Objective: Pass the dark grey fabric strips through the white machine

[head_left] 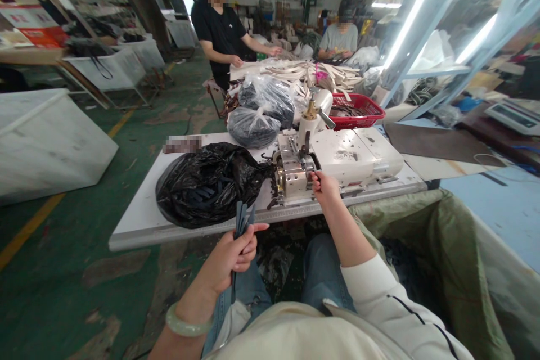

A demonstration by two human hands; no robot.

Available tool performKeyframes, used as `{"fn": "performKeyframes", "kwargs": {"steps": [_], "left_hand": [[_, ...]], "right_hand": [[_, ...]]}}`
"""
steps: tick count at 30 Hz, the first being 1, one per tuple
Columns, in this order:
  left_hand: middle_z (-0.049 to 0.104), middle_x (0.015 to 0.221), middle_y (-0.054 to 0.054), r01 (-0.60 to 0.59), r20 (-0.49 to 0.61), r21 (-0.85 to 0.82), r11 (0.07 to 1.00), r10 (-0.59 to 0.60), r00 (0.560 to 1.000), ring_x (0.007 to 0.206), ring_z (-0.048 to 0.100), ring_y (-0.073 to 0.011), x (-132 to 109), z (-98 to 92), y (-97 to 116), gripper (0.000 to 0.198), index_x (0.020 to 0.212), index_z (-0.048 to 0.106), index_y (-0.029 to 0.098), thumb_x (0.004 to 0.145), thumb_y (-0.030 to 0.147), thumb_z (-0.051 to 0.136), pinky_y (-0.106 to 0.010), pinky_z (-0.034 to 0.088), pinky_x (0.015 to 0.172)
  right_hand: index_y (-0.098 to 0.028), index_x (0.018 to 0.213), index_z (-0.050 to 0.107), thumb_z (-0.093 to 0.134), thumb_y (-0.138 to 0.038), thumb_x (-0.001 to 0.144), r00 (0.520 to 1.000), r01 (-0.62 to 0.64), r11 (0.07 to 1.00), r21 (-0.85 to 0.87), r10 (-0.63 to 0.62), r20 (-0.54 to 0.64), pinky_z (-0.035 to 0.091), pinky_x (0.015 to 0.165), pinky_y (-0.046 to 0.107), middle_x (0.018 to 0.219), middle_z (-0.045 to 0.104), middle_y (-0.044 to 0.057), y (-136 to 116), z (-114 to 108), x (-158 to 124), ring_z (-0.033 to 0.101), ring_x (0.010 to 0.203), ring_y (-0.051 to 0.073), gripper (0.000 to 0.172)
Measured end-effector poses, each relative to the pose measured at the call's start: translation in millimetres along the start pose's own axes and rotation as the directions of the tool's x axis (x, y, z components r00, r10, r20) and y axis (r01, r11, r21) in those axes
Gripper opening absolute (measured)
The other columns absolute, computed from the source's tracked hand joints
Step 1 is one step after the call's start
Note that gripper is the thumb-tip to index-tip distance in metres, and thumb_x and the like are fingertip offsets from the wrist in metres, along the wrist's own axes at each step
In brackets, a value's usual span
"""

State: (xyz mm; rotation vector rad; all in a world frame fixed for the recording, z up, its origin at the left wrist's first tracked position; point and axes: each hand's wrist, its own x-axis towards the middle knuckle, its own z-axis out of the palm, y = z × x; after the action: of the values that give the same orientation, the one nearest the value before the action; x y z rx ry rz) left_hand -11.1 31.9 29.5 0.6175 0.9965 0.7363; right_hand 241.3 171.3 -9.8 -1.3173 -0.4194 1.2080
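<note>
**White work table (141,216), seen from my end.**
I see a black plastic bag (198,191) of dark strips (211,188) just left of a white industrial sewing machine (337,154). Two tied clear plastic bags (253,128) sit behind them, and a red plastic basket (358,111) sits beyond the machine.

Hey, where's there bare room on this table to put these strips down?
Bare white tabletop remains left of the black plastic bag, toward the front-left corner. It's crowded around the white industrial machine and behind it, with tied bags and a red basket.
</note>
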Motion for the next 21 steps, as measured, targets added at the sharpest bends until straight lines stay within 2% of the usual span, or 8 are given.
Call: {"fn": "performKeyframes", "kwargs": {"steps": [5,7,10,12,14,15,18,21], "left_hand": [[0.037,0.060,0.007,-0.015,0.027,-0.043,0.999,0.017,0.999,0.043,0.023,-0.0024,-2.5,6.4,4.8,0.044,0.120,0.055,0.017,0.082,0.038,0.063,-0.011,0.012,0.036],[0.036,0.060,0.007,0.004,0.054,-0.047,0.999,-0.001,0.999,0.043,0.023,-0.0023,-2.0,6.9,5.6,0.043,0.120,0.055,0.017,0.083,0.037,0.063,-0.011,0.011,0.036],[0.035,0.061,0.007,0.057,0.099,-0.037,0.998,-0.053,0.994,0.043,0.023,-0.0021,1.6,10.2,6.0,0.040,0.117,0.058,0.015,0.082,0.035,0.063,-0.011,0.010,0.036],[0.034,0.061,0.007,0.089,0.138,-0.013,0.996,-0.086,0.987,0.043,0.023,-0.0019,5.4,16.2,5.5,0.037,0.113,0.059,0.014,0.082,0.033,0.062,-0.012,0.010,0.037],[0.033,0.060,0.007,0.111,0.178,0.018,0.994,-0.112,0.978,0.043,0.023,-0.0019,9.3,24.6,3.9,0.032,0.109,0.061,0.014,0.081,0.030,0.062,-0.012,0.010,0.037],[0.033,0.060,0.007,0.119,0.193,0.032,0.992,-0.123,0.973,0.043,0.023,-0.0019,10.9,29.1,2.7,0.030,0.107,0.061,0.014,0.081,0.029,0.062,-0.012,0.010,0.037],[0.032,0.057,0.007,0.154,0.207,0.058,0.986,-0.162,0.965,0.042,0.021,-0.0020,12.7,38.7,-1.9,0.015,0.086,0.062,0.013,0.079,0.026,0.061,-0.012,0.009,0.036],[0.032,0.054,0.007,0.187,0.211,0.044,0.981,-0.192,0.958,0.041,0.019,-0.0017,9.0,35.7,-4.6,0.023,0.062,0.051,0.013,0.078,0.025,0.061,-0.012,0.008,0.035]], "right_hand": [[-0.012,0.077,0.057,0.055,-0.036,0.082,0.899,0.191,0.964,-0.185,-0.248,-0.361,0.039,0.040,0.021,0.065,0.056,0.005,-7.3,-95.2,-18.0,0.049,0.048,0.011,0.024],[-0.008,0.092,0.059,0.056,-0.038,0.081,0.742,0.198,0.879,-0.434,-0.424,-0.519,0.051,0.059,0.033,0.090,0.062,0.020,-10.3,-148.1,-30.0,0.061,0.077,0.025,0.033],[0.000,0.115,0.054,0.064,-0.044,0.074,0.500,0.080,0.624,-0.777,-0.700,-0.511,0.041,0.090,0.054,0.125,0.047,0.033,-12.5,-195.3,-46.7,0.042,0.120,0.043,0.061],[-0.002,0.112,0.059,0.063,-0.052,0.074,0.600,0.125,0.558,-0.820,-0.701,-0.386,0.040,0.091,0.055,0.115,0.055,0.030,-10.5,-186.7,-58.8,0.048,0.114,0.042,0.063],[-0.008,0.099,0.067,0.060,-0.059,0.076,0.869,0.276,0.686,-0.673,-0.477,-0.130,0.047,0.082,0.047,0.094,0.066,0.020,-3.6,-147.7,-75.4,0.060,0.092,0.034,0.057],[-0.011,0.095,0.069,0.059,-0.061,0.077,0.946,0.305,0.794,-0.526,-0.314,0.073,0.050,0.078,0.042,0.088,0.068,0.015,1.8,-121.4,-85.6,0.062,0.084,0.029,0.054],[-0.016,0.090,0.073,0.064,-0.055,0.079,0.820,0.159,0.963,-0.217,-0.007,0.572,0.050,0.069,0.030,0.084,0.069,0.006,22.8,-44.2,-118.6,0.063,0.076,0.019,0.041],[-0.015,0.074,0.073,0.071,-0.048,0.075,0.782,0.003,0.994,-0.113,0.068,0.619,0.047,0.058,0.024,0.069,0.067,0.003,38.7,-3.2,-138.3,0.060,0.064,0.015,0.033]]}}
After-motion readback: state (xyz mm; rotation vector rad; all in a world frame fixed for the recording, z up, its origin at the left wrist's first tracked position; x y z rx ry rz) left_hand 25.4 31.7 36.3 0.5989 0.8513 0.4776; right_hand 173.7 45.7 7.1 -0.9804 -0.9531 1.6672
